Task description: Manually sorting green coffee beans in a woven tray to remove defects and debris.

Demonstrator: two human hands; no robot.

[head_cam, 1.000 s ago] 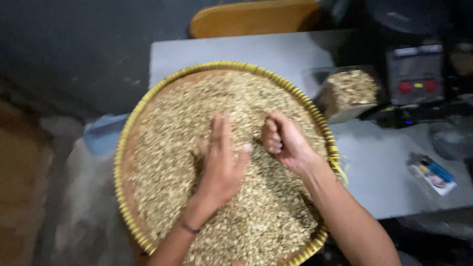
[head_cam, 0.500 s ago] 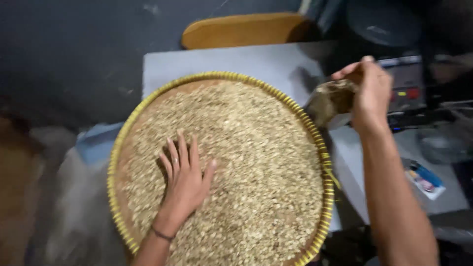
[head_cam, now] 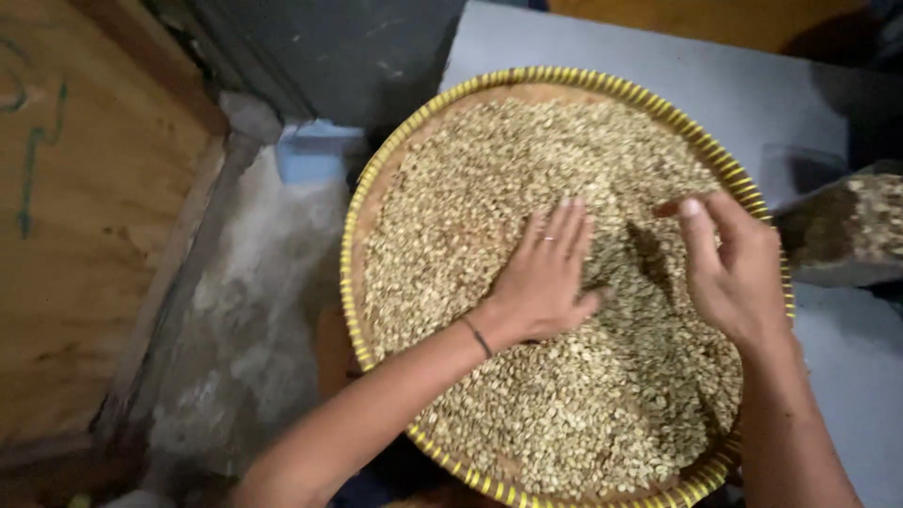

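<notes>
The left hand point(head_cam: 544, 273) is laid flat, fingers spread and released, on the green coffee beans point(head_cam: 527, 376) near the middle of the tray; a thin band is worn at its wrist and a ring on one finger. The right hand point(head_cam: 734, 268) is held at about 3 o'clock from it, just above the beans, fingers loosely curled with thumb and forefinger drawn together; whether a bean is pinched between them cannot be told. The beans are spread across a round woven tray point(head_cam: 362, 202) with a yellow rim, which is rested on a grey desk point(head_cam: 828, 376). At 2 o'clock, just beyond the rim, a clear container point(head_cam: 847, 235) of similar beans is seen. At 9 o'clock a wooden board point(head_cam: 85, 216) and pale plastic sheeting point(head_cam: 245, 320) are seen, with a light blue box point(head_cam: 310, 155) at 11 o'clock.
</notes>
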